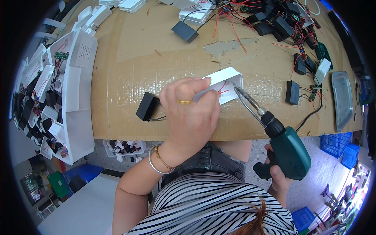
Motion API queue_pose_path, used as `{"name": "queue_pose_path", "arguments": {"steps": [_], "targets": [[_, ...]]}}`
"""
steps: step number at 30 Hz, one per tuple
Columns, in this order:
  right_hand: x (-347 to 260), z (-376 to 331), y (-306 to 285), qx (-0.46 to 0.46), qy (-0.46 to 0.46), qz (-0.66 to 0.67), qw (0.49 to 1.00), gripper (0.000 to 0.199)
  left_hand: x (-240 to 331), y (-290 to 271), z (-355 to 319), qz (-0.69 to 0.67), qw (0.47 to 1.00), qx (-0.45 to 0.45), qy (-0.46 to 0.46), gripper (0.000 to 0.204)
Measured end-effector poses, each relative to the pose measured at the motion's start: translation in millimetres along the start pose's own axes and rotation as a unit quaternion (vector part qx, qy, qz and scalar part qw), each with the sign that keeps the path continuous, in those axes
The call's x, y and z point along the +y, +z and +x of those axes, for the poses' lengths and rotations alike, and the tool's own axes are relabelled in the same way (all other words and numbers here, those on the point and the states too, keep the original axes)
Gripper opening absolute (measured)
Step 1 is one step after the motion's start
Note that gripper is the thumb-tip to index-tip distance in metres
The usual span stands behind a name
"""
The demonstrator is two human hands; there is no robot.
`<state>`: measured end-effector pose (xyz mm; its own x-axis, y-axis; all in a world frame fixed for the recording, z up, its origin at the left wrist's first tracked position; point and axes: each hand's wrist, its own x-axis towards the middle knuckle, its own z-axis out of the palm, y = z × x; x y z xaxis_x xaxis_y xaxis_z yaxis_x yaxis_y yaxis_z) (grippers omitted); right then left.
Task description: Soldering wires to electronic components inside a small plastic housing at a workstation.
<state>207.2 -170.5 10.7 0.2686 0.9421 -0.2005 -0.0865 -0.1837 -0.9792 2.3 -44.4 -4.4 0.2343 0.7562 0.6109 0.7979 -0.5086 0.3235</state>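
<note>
My left hand (190, 107) is closed on a white plastic case (227, 74), tilted so that its open side faces right. Thin red wires (223, 91) show inside it. In my right hand (279, 178) is a dark green soldering gun (291, 152), gripped by its handle below the table edge. Its metal tip points up and left, at the mouth of the case; whether it touches anything inside I cannot tell. A black box (147, 106) lies left of my left hand, its black lead running behind that hand.
Cardboard (125, 70) covers the table. A heap of black boxes and red wires (274, 19) fills the far right. Another black box (292, 93) and a grey tray (342, 101) lie at the right. A white bin (84, 98) with assembled parts stands left.
</note>
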Motion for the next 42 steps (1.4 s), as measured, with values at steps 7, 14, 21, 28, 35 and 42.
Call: {"name": "queue_pose_path", "arguments": {"steps": [7, 14, 21, 28, 35, 42], "targets": [[1, -4, -4, 0.026, -0.036, 0.015, 0.999, 0.068, -1, 2, -2, -0.007, 1.0, 0.02, -0.001, 0.013], [3, -5, -7, 0.017, -0.049, 0.008, 0.999, 0.067, 1, 2, -1, 0.001, 1.0, 0.023, -0.011, 0.015], [0, -7, -4, 0.022, -0.033, 0.009, 0.999, 0.066, 0, 3, -3, -0.013, 0.999, 0.035, -0.011, 0.018], [5, -8, -4, 0.011, -0.018, 0.001, 1.0, 0.07, 1, 0, -1, -0.009, 1.0, 0.025, 0.0, 0.016], [9, -1, 1, -0.04, -0.009, -0.057, 0.998, 0.069, 0, -1, 1, 0.004, 1.0, 0.018, 0.005, 0.016], [7, 1, 2, -0.044, 0.0, -0.084, 0.995, 0.065, -1, -1, 0, -0.001, 1.0, 0.016, -0.002, 0.016]]}}
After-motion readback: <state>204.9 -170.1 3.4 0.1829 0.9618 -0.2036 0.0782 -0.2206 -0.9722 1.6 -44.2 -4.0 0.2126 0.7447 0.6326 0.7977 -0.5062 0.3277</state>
